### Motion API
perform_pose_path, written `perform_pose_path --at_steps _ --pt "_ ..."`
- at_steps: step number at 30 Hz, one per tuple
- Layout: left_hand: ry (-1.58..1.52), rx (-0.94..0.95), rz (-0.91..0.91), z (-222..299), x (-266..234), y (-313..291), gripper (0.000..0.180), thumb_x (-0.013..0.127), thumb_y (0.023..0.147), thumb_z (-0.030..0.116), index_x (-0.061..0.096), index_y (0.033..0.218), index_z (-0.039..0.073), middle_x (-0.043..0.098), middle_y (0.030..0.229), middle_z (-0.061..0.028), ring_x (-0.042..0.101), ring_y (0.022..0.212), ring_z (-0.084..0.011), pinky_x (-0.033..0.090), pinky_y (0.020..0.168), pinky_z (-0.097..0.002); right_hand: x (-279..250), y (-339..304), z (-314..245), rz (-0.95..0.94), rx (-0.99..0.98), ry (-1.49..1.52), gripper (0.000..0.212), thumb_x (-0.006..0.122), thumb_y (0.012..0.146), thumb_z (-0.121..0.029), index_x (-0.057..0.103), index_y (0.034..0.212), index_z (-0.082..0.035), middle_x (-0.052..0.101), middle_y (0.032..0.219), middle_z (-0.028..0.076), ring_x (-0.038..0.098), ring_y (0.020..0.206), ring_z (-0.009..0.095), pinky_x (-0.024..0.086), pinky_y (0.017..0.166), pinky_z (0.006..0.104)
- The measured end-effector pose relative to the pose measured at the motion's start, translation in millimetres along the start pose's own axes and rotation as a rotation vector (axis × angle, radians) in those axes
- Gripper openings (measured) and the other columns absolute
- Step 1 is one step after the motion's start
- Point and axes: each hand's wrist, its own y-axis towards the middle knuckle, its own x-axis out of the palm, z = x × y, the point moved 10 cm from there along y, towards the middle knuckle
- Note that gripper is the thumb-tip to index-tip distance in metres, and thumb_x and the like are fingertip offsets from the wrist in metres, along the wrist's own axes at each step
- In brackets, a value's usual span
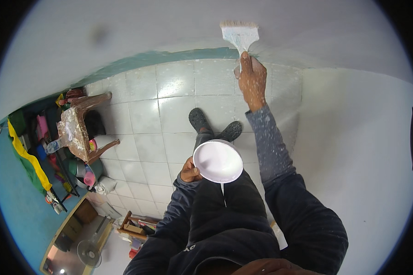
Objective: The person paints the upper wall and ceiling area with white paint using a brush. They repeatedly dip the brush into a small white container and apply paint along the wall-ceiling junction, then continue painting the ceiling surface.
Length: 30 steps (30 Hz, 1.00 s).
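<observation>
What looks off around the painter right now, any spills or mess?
No spill on the tiled floor. The right hand and its sleeve are speckled with white paint, a white streak hangs below the bowl, and the paper-wrapped chair is spattered.

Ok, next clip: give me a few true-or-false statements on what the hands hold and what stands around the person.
1. The right hand holds a wide paintbrush against the white wall. True.
2. The left hand holds a roller. False: it holds a round white bowl.
3. The floor is laid with pale square tiles. True.
4. The brown plastic chair stands to the person's right. False: it stands to the left, beside the blue wall.
5. The person is barefoot. False: dark clogs cover the feet.
</observation>
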Motion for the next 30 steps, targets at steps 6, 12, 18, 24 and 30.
perform_pose_path --at_steps 6,12,18,24,30 --pt "-0.008 0.010 -0.002 3.7 9.2 0.9 0.048 0.075 0.082 0.014 0.059 0.121 -0.010 0.067 0.116 -0.0218 0.066 0.108 -0.0337 0.050 0.099 -0.0451 14.0 -9.0 -25.4 0.040 -0.100 0.104 0.051 0.043 0.103 -0.044 0.061 0.090 0.002 0.056 0.066 0.010 0.056 0.058 0.020 0.046 0.059 0.0364" --pt "0.010 0.013 -0.014 4.5 10.8 1.7 0.051 0.075 0.082 0.015 0.058 0.123 -0.010 0.067 0.117 -0.0217 0.066 0.108 -0.0333 0.051 0.098 -0.0446 34.2 16.3 69.8 0.136 -0.220 -0.236 0.058 0.041 0.103 -0.048 0.063 0.087 0.003 0.058 0.066 0.009 0.057 0.059 0.020 0.047 0.062 0.0375" --pt "0.011 -0.006 -0.011 1.7 0.9 -0.4 0.056 0.075 0.082 0.016 0.054 0.128 -0.010 0.065 0.120 -0.0216 0.066 0.109 -0.0329 0.050 0.099 -0.0442 32.8 16.7 79.4 -0.001 -0.050 -0.172 0.059 0.040 0.103 -0.049 0.061 0.079 0.001 0.054 0.061 0.011 0.055 0.057 0.023 0.046 0.060 0.0364" --pt "0.212 -0.093 0.028 -3.8 -5.8 -2.2 0.093 0.083 0.076 0.039 0.035 0.143 -0.005 0.057 0.129 -0.0196 0.060 0.116 -0.0306 0.052 0.096 -0.0432 -9.4 -29.5 -51.5 0.116 -0.262 -0.028 0.046 0.046 0.104 -0.042 0.057 0.088 -0.001 0.054 0.068 0.005 0.050 0.060 0.012 0.043 0.054 0.0293" --pt "0.004 -0.015 0.002 6.1 12.8 2.6 0.052 0.077 0.081 0.016 0.058 0.122 -0.009 0.067 0.116 -0.0211 0.066 0.108 -0.0322 0.050 0.099 -0.0438 4.7 -1.1 -5.2 0.147 -0.098 0.305 0.043 0.048 0.104 -0.040 0.058 0.092 0.000 0.054 0.073 0.002 0.047 0.062 0.008 0.041 0.051 0.0277"
